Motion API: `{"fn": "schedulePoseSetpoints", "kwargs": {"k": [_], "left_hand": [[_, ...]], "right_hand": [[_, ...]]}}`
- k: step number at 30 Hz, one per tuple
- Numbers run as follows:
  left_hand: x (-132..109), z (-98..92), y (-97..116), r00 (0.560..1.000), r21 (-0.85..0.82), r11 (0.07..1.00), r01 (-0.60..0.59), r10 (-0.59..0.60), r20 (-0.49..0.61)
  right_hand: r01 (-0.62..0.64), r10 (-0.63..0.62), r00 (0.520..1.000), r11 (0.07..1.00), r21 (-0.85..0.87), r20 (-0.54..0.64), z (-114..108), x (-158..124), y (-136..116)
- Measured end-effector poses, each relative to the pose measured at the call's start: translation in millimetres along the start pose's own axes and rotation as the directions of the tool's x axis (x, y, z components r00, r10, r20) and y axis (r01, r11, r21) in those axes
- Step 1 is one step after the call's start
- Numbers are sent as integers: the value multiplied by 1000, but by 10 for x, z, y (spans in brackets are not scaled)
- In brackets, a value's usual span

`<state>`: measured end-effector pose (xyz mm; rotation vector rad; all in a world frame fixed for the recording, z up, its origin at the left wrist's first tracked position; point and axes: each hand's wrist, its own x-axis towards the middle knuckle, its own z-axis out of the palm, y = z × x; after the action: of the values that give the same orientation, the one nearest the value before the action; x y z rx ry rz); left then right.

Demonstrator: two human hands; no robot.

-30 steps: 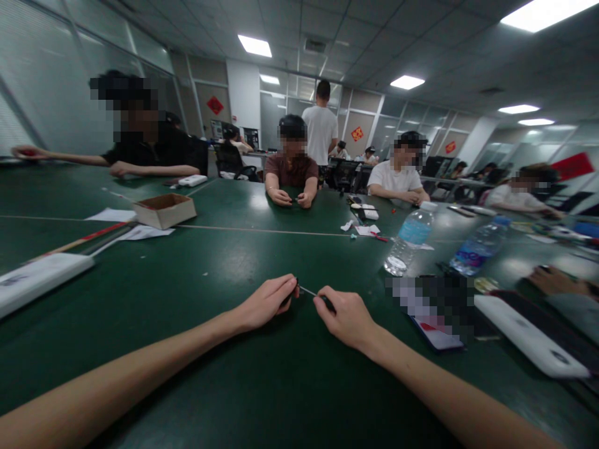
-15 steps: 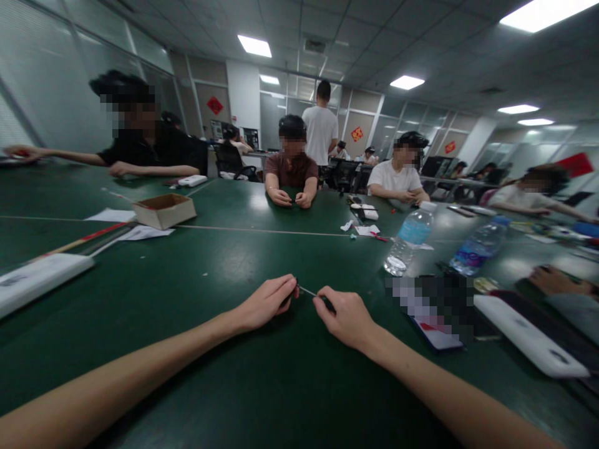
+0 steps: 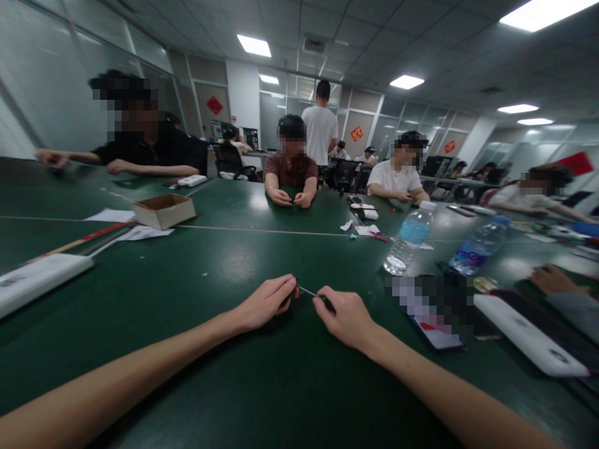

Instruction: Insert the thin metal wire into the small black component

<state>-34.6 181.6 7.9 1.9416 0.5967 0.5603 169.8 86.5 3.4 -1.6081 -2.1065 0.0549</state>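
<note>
My left hand (image 3: 266, 304) and my right hand (image 3: 345, 318) hover close together above the dark green table (image 3: 196, 274). Between them runs a thin metal rod (image 3: 307, 290). A small black piece is pinched in my left fingers, and the rod's dark end (image 3: 328, 304) sits in my right fingers. Both hands are curled around these ends, so the exact shape of the held parts is hidden. Nothing else lies within reach of my fingers.
A cardboard box (image 3: 163, 211) and papers stand ahead left, beside a long white case (image 3: 37, 282). Water bottles (image 3: 408, 238) and a white case (image 3: 528, 335) lie right, by a pixelated object. Co-workers sit around the table.
My hands and the rod have barely moved. Across the table, the co-worker on the left has drawn an outstretched hand inward, and the co-worker on the right has shifted.
</note>
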Motion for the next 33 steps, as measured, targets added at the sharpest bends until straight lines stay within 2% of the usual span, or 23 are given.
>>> {"fn": "schedulePoseSetpoints", "kwargs": {"k": [8,33], "left_hand": [[10,3,-16,1000,3,1000,-3,3,5],[9,-5,-25,1000,6,1000,-18,17,5]], "right_hand": [[-7,7,1000,999,-39,-4,-2,0,3],[-2,2,1000,1000,-9,5,0,4,3]]}}
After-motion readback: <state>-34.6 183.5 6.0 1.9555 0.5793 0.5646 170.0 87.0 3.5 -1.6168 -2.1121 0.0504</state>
